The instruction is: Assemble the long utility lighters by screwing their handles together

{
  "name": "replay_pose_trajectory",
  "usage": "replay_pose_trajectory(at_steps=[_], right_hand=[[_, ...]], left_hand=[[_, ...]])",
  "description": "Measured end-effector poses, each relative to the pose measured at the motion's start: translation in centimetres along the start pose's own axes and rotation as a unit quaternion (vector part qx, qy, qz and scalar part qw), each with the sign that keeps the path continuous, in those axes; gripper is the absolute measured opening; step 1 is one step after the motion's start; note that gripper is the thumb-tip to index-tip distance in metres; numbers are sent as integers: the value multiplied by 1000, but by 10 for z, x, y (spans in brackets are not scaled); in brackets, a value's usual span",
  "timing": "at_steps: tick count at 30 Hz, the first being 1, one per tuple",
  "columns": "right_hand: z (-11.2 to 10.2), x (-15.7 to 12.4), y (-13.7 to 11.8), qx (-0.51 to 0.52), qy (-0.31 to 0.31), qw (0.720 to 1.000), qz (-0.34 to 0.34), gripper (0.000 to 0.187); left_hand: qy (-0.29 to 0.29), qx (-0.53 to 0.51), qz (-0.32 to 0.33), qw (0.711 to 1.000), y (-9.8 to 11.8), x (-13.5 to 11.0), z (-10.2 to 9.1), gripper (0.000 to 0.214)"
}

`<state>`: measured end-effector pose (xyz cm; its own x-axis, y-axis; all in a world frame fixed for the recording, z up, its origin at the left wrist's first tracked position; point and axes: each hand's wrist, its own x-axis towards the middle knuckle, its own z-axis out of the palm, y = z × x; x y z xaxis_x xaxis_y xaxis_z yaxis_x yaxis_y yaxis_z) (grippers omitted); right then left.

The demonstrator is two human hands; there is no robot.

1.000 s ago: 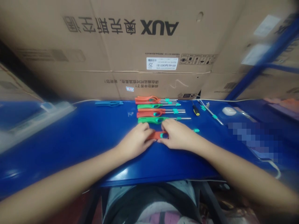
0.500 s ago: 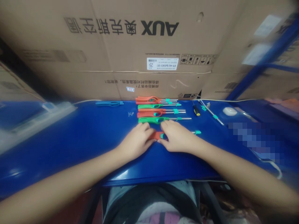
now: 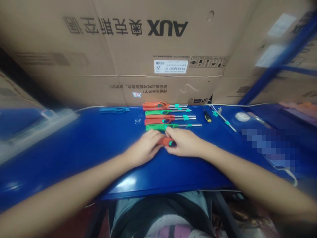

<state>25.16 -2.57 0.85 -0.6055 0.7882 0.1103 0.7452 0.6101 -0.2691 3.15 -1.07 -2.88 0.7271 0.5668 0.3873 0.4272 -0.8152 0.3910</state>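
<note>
Both my hands rest on the blue table (image 3: 99,148) and close round one orange lighter (image 3: 166,141) with a teal trigger. My left hand (image 3: 145,147) grips its handle end, and my right hand (image 3: 182,142) covers the trigger side and the metal tube, which is hidden. Just beyond my fingers lies a row of several finished long-nosed lighters (image 3: 168,115), orange and green, with steel tubes pointing right. The nearest of them is a green lighter (image 3: 160,126), almost touching my fingertips.
A blue lighter (image 3: 114,109) lies apart at the back left. A small black-and-yellow screwdriver (image 3: 207,117), a loose steel tube (image 3: 224,120) and a white oval object (image 3: 242,116) lie at the back right. Large cardboard boxes (image 3: 158,49) wall off the table's rear.
My right hand has slid left over the orange lighter, so the tube and its teal tip that showed to the right are now hidden. The left hand has barely moved.
</note>
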Motion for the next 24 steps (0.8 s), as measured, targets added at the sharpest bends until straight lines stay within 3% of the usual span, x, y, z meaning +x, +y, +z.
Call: replay_pose_trajectory(at_steps=[5, 12, 18, 24], right_hand=[[-14, 0, 20, 85, -12, 992, 89, 54], [-11, 7, 54, 273, -22, 955, 117, 56], [-16, 10, 47, 310, -23, 946, 95, 65], [-20, 9, 42, 410, -11, 906, 106, 70]], left_hand=[[19, 10, -17, 1000, -7, 1, -2, 23], [26, -27, -39, 999, -16, 0, -2, 25], [30, -47, -61, 997, -14, 1, -4, 27], [45, -89, -110, 989, -10, 3, -8, 33]])
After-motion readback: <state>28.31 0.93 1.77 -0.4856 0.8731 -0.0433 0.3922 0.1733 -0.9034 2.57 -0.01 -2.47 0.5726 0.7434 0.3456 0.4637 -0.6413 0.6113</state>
